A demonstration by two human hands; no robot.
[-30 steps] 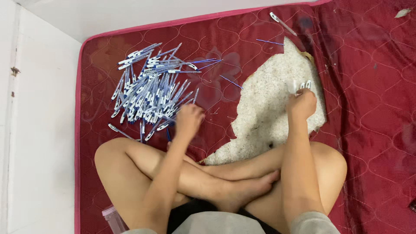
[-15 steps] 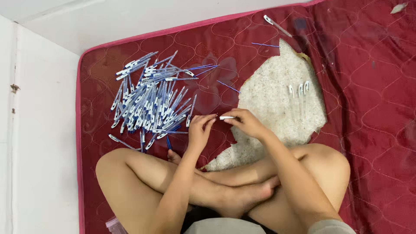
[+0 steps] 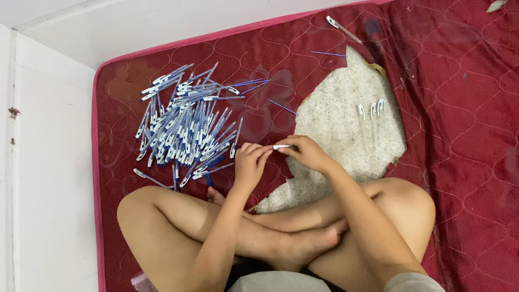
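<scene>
I sit cross-legged on a dark red quilted mattress [image 3: 465, 97]. Both hands meet in front of my knees on one white and blue pen [image 3: 282, 147]. My left hand [image 3: 250, 165] pinches its left end and my right hand [image 3: 307, 153] grips its right end. A big heap of white and blue pens [image 3: 184, 127] lies just left of my left hand. Three finished pens [image 3: 371, 111] lie side by side on a torn pale patch [image 3: 346, 124] of the mattress, beyond my right hand.
Thin blue refills [image 3: 282, 106] lie loose between the heap and the patch, and one more refill [image 3: 327, 53] lies farther up. A single pen [image 3: 343, 29] rests near the mattress's top edge. A white floor and wall [image 3: 48, 178] border the mattress on the left.
My right hand came back from the three pens on the pale patch and my left hand left the heap. Both now hold one pen between them.
</scene>
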